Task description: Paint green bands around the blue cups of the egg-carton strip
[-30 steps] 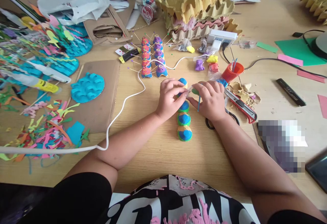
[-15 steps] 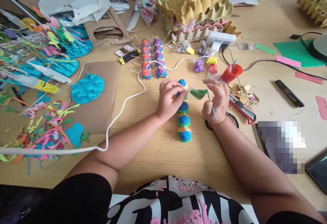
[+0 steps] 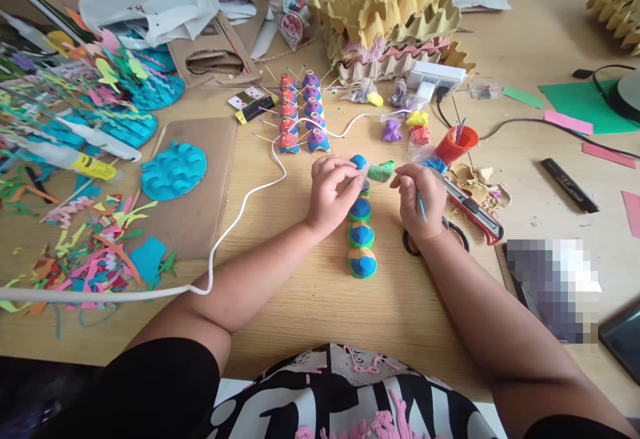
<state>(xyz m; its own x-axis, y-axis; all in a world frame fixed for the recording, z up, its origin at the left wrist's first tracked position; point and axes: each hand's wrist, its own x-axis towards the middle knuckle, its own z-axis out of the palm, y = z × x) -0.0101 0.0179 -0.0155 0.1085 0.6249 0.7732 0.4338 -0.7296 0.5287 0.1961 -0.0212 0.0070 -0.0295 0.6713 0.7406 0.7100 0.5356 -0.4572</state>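
Note:
My left hand (image 3: pixel 334 192) pinches the clear plastic of a small bag with green clay (image 3: pixel 382 171) inside. My right hand (image 3: pixel 423 200) is closed around a thin blue stick (image 3: pixel 423 208), its fingertips close to the green clay's right end. Below and between the hands stands a row of egg-carton cups (image 3: pixel 361 235) covered in blue and green clay; my left fingers hide part of its far end. Two decorated rows, one red and blue (image 3: pixel 289 119) and one purple and blue (image 3: pixel 313 119), stand farther back, with pins stuck in them.
A red cup (image 3: pixel 456 145), a box cutter (image 3: pixel 475 211) and black-handled scissors (image 3: pixel 457 232) lie around my right hand. Egg trays (image 3: pixel 390 12) are stacked at the back. A white cable (image 3: pixel 245 202) crosses the left side, near paper scraps (image 3: pixel 95 259) and cardboard (image 3: pixel 210 192).
My right hand has turned and its fingers have closed in more. The green clay's bag has tilted up, its right end raised, and the blue stick has swung lower into the hand.

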